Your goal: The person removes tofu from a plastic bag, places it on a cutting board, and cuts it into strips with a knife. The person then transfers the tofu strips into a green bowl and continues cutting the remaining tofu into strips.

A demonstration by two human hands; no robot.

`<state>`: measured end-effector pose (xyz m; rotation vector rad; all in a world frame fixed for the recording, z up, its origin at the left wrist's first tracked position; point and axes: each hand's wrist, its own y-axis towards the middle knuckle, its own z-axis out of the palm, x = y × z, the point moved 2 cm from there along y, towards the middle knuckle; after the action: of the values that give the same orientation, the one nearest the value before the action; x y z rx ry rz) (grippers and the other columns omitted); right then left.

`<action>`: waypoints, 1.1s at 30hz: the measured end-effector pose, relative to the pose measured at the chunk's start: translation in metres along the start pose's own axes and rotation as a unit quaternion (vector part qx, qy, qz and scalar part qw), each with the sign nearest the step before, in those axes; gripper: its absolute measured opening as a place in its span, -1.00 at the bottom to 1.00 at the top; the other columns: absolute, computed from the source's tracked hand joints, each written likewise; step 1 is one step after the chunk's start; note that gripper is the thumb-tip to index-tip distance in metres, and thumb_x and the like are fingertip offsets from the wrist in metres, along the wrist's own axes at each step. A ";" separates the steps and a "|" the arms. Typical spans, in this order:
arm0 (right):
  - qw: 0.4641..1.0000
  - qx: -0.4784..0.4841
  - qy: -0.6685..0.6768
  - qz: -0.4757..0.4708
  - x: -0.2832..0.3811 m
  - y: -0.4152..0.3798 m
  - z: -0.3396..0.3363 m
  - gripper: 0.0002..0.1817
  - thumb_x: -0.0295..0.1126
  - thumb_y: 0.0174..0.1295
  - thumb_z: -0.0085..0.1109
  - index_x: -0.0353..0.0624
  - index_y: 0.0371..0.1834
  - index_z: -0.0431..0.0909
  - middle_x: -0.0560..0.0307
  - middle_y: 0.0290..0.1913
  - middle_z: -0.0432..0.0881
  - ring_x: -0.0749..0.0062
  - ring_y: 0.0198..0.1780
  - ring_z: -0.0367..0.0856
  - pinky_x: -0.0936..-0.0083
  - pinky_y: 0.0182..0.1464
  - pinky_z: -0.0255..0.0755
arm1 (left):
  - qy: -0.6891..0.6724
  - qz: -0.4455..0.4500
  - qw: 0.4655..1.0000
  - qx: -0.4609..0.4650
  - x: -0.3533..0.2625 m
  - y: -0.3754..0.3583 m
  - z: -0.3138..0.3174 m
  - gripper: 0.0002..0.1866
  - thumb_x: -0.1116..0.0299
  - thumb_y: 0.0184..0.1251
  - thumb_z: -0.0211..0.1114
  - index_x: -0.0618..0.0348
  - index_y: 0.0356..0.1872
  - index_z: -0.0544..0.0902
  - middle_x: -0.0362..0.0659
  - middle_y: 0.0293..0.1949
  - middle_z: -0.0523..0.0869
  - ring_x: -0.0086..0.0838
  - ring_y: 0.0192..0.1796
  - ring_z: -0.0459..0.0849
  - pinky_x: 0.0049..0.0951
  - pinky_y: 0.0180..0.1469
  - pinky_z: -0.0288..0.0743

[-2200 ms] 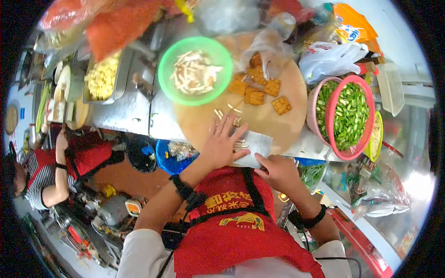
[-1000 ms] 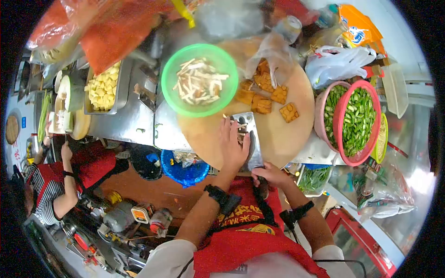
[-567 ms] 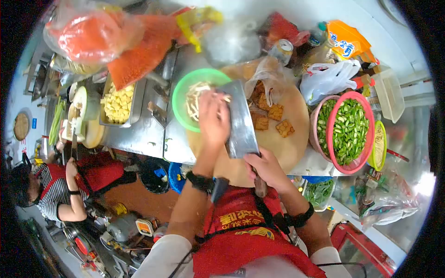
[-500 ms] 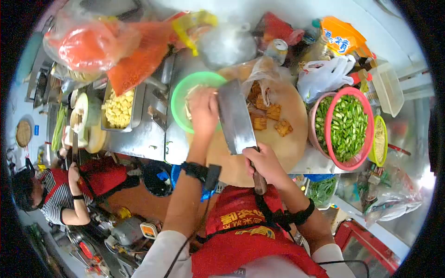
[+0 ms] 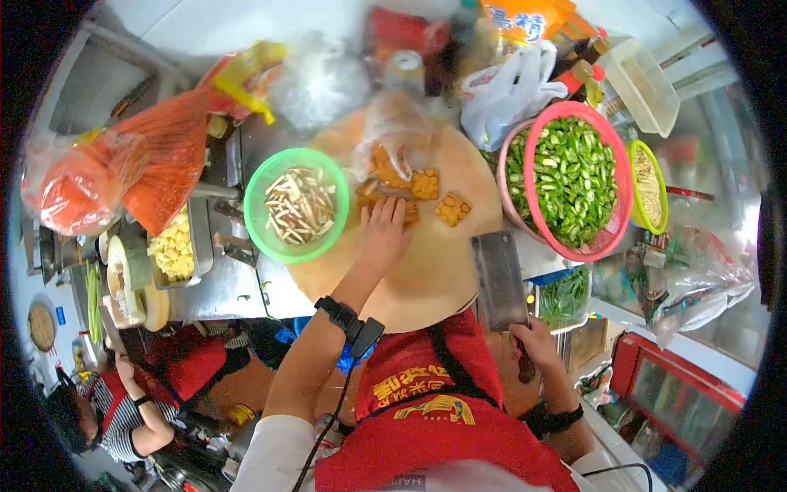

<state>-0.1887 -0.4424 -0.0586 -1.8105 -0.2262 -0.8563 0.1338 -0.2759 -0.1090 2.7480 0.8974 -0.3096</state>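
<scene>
We list: one left hand [image 5: 384,242], fingers together, grip unclear, at fried tofu pieces [image 5: 452,210] toward the chopping board's [image 5: 402,287] far edge; one right hand [image 5: 537,343] clutching a cleaver [image 5: 500,275], best kept clear of fingertips.

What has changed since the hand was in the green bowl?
The left hand has left the green bowl for the brown pieces on the round board. The right hand, still gripping the cleaver, has swung it right, past the board's edge. The pink basket remains beside the board.
</scene>
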 end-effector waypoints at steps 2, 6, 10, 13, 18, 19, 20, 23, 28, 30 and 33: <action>0.999 -0.001 0.032 -0.013 -0.011 -0.007 0.002 -0.82 -0.41 0.19 0.08 -0.23 -0.50 0.38 0.13 -0.67 0.41 0.45 -0.74 0.37 0.48 -0.67 0.28 | 0.034 -0.009 0.999 0.015 -0.005 0.002 0.006 -0.47 0.16 0.14 0.34 0.17 0.11 0.49 -0.03 0.20 0.45 -0.12 0.26 0.38 0.04 0.29 0.18; 0.990 0.011 0.130 0.059 0.002 -0.020 0.017 -0.84 -0.42 0.20 0.07 -0.23 -0.49 0.39 0.17 -0.66 0.40 0.47 -0.72 0.37 0.51 -0.64 0.27 | -0.006 -0.066 0.988 0.138 -0.012 0.004 -0.008 -0.41 0.06 0.06 0.40 0.20 0.06 0.50 -0.03 0.06 0.48 -0.13 0.18 0.41 0.04 0.22 0.21; 0.996 0.014 0.083 0.021 -0.015 -0.009 0.022 -0.85 -0.45 0.21 0.04 -0.21 -0.50 0.39 0.20 -0.65 0.41 0.51 -0.70 0.38 0.53 -0.62 0.27 | -0.032 -0.059 0.995 0.080 -0.011 -0.020 -0.013 -0.41 0.12 0.00 0.46 0.20 0.02 0.50 -0.04 0.05 0.48 -0.11 0.15 0.42 -0.05 0.19 0.25; 1.000 0.018 0.002 -0.011 -0.024 0.000 0.020 -0.87 -0.39 0.22 0.08 -0.24 -0.34 0.48 0.22 -0.57 0.49 0.53 -0.57 0.43 0.52 -0.49 0.33 | -0.053 -0.105 0.993 0.015 -0.011 -0.031 -0.019 -0.42 0.17 -0.01 0.47 0.20 0.03 0.49 -0.02 0.07 0.47 -0.08 0.14 0.43 -0.09 0.19 0.28; 0.998 0.048 -0.033 0.019 -0.022 0.007 0.023 -0.75 -0.32 0.22 0.13 -0.28 -0.15 0.58 0.18 -0.45 0.60 0.51 -0.41 0.51 0.48 -0.31 0.41 | -0.025 -0.138 0.988 0.064 -0.014 -0.022 -0.009 -0.44 0.14 0.02 0.44 0.18 0.02 0.48 -0.04 0.03 0.49 -0.12 0.10 0.45 -0.11 0.11 0.31; 0.998 0.046 -0.037 0.008 -0.025 0.009 0.023 -0.73 -0.32 0.22 0.13 -0.27 -0.13 0.58 0.16 -0.42 0.62 0.51 -0.39 0.52 0.48 -0.29 0.42 | -0.002 -0.115 0.992 0.049 -0.017 -0.019 -0.005 -0.45 0.14 0.01 0.45 0.16 0.00 0.47 -0.10 -0.03 0.52 -0.17 0.06 0.47 -0.13 0.03 0.32; 0.998 0.044 -0.042 -0.002 -0.028 0.010 0.023 -0.72 -0.32 0.23 0.13 -0.27 -0.10 0.59 0.15 -0.40 0.64 0.51 -0.37 0.54 0.48 -0.27 0.43 | -0.005 -0.119 0.992 0.048 -0.018 -0.020 -0.001 -0.45 0.14 0.01 0.45 0.16 0.00 0.47 -0.10 -0.03 0.52 -0.17 0.06 0.47 -0.13 0.03 0.32; 0.998 0.047 -0.047 -0.001 -0.036 0.013 0.021 -0.71 -0.32 0.24 0.12 -0.26 -0.06 0.58 0.12 -0.36 0.66 0.50 -0.33 0.56 0.48 -0.24 0.44 | -0.015 -0.124 0.992 0.005 -0.028 -0.008 -0.009 -0.44 0.10 0.01 0.44 0.15 0.00 0.49 -0.08 -0.04 0.52 -0.15 0.03 0.49 -0.14 0.01 0.34; 0.998 0.039 -0.050 0.008 -0.017 0.003 0.024 -0.73 -0.31 0.27 0.11 -0.23 -0.07 0.59 0.20 -0.40 0.63 0.56 -0.39 0.51 0.52 -0.32 0.42 | -0.056 -0.178 0.981 0.055 -0.036 0.020 -0.031 -0.47 0.12 0.03 0.42 0.17 -0.01 0.51 -0.02 -0.05 0.53 -0.14 0.06 0.49 -0.20 0.08 0.33; 0.998 0.046 -0.021 0.029 -0.014 0.002 0.027 -0.73 -0.30 0.28 0.11 -0.22 -0.07 0.60 0.23 -0.42 0.62 0.59 -0.41 0.49 0.54 -0.35 0.41 | -0.004 -0.172 0.982 0.080 -0.025 0.009 -0.002 -0.53 0.15 0.06 0.41 0.18 -0.06 0.54 -0.01 -0.09 0.57 -0.14 0.02 0.53 -0.20 0.05 0.37; 0.999 0.028 -0.027 -0.017 -0.012 0.000 0.029 -0.73 -0.27 0.29 0.11 -0.18 -0.05 0.60 0.30 -0.47 0.57 0.63 -0.47 0.45 0.57 -0.41 0.37 | -0.037 -0.186 0.971 0.147 -0.014 -0.003 -0.001 -0.65 0.21 0.11 0.37 0.21 -0.15 0.60 0.03 -0.17 0.63 -0.15 -0.05 0.60 -0.20 -0.02 0.44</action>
<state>-0.1849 -0.4141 -0.0710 -1.7844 -0.3128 -0.8168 0.1209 -0.2810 -0.1048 2.7833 1.4529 -0.6551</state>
